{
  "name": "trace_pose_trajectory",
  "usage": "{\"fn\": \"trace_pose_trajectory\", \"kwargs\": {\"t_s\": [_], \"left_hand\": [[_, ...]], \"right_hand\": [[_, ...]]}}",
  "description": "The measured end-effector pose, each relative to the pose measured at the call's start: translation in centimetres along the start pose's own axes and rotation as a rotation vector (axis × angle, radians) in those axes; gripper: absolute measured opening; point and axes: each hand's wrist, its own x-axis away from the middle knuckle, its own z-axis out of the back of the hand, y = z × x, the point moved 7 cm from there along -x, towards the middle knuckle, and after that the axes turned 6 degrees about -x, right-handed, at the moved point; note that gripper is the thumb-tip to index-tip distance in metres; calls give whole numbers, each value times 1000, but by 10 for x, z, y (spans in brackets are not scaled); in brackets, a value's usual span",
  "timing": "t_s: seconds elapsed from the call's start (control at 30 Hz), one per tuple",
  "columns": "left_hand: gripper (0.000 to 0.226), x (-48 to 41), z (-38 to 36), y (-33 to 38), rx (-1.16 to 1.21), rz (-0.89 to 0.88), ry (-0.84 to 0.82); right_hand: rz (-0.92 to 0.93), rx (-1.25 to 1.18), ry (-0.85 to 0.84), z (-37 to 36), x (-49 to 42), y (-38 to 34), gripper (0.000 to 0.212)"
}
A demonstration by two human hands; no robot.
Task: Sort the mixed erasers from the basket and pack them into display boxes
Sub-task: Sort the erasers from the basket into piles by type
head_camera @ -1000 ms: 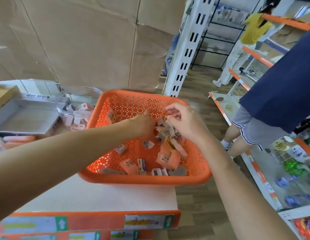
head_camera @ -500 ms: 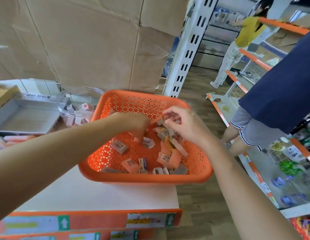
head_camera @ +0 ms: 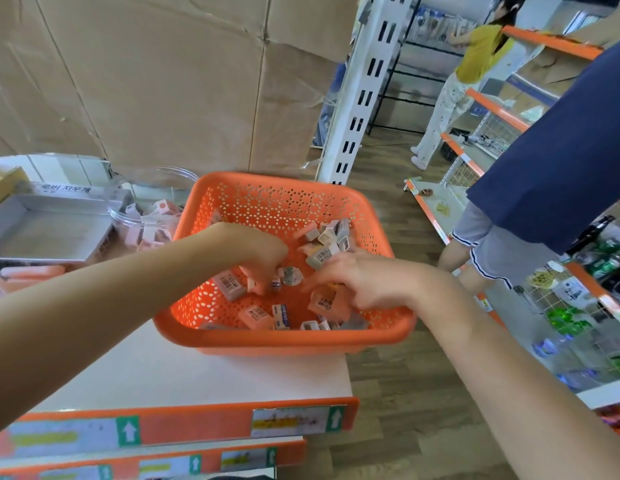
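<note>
Both hands reach into the orange basket (head_camera: 284, 337), among the loose erasers (head_camera: 228, 284). The left hand (head_camera: 253, 251) curls its fingers down onto small pieces in the middle of the basket, but blur hides whether it grips any. The right hand (head_camera: 360, 282) lies with its fingers fairly straight, touching a pink barcoded eraser (head_camera: 324, 301).

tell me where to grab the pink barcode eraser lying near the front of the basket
Come straight down from above and pinch the pink eraser across its near and far long edges: it lies flat, label up, and a blue-and-white eraser crowds its right end.
</note>
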Motion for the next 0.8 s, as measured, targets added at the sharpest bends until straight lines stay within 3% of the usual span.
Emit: {"fn": "trace_pose_trajectory", "kwargs": {"t_s": [0.3, 0.6, 0.8], "left_hand": [[48, 5, -2, -9, 29, 0, 45], [44, 8, -1, -15, 105, -9, 85], [43, 22, 10, -15, 233, -21, 211]], "right_hand": [[10, 108, -61, -3, -5, -4, 68], [89, 13, 72, 6, -3, -13, 43], [82, -367, 210, 19, 4, -13, 39]]}}
